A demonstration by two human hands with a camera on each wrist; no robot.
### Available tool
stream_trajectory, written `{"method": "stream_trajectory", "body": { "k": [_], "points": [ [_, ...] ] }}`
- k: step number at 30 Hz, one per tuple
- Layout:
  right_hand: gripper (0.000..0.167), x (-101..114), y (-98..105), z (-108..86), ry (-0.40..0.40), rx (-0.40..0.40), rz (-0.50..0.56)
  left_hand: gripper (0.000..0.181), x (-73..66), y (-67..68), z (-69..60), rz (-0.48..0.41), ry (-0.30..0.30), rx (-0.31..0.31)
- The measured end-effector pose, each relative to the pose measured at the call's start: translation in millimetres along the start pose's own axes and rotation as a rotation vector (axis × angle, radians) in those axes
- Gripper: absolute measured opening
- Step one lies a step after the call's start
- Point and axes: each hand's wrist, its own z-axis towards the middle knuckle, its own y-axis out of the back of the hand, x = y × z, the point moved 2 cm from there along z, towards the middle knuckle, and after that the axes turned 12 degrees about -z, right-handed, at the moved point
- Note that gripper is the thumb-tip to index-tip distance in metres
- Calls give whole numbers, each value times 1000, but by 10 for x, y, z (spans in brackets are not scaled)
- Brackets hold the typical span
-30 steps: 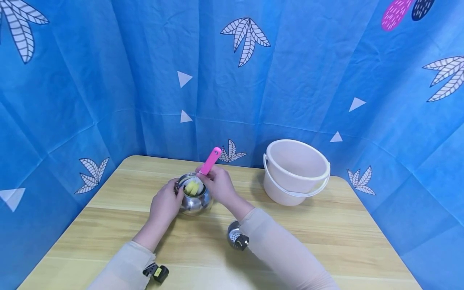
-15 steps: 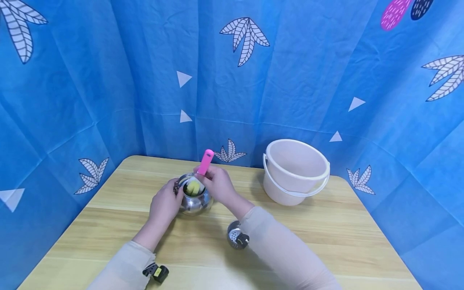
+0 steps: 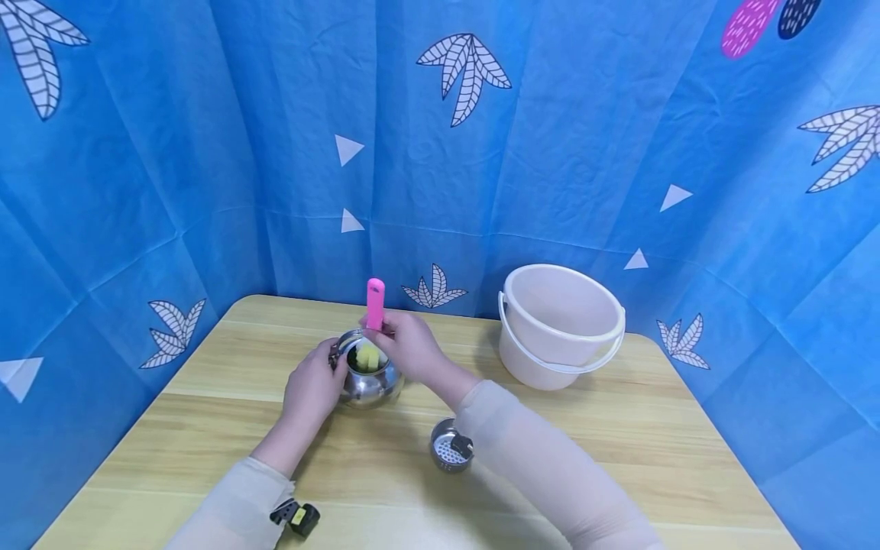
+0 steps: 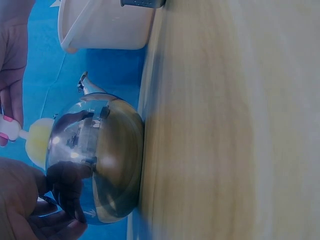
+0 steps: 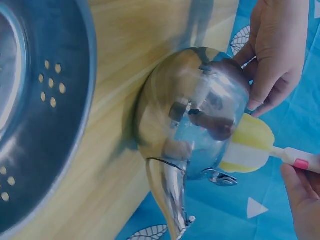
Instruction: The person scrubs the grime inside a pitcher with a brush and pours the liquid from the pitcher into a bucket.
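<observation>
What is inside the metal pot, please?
A yellow and white sponge sits partly inside the pot, its handle in the right hand. The sponge's lower end and the pot's inner bottom cannot be seen: the pot's wall and the sponge cover them.

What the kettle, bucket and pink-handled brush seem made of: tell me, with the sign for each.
Kettle: polished metal, probably stainless steel; its rounded body mirrors the surroundings.
Bucket: likely plastic, pale and smooth, with no metallic glint.
Brush head: apparently foam or sponge, from its thick, matte, yellow-and-white body.
Brush handle: probably hard plastic, smooth and evenly pink from above.
</observation>
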Motion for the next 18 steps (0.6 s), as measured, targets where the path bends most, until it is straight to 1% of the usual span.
{"method": "stream_trajectory", "body": {
  "k": [4, 11, 18],
  "points": [
    [19, 22, 5, 18, 10, 20, -38, 46, -2, 8, -2, 1, 4, 5],
    [20, 72, 33, 40, 15, 71, -96, 45, -12, 19, -1, 6, -8, -11],
    [19, 107, 63, 72, 11, 114, -117, 44, -12, 17, -5, 4, -15, 8]
  ]
}}
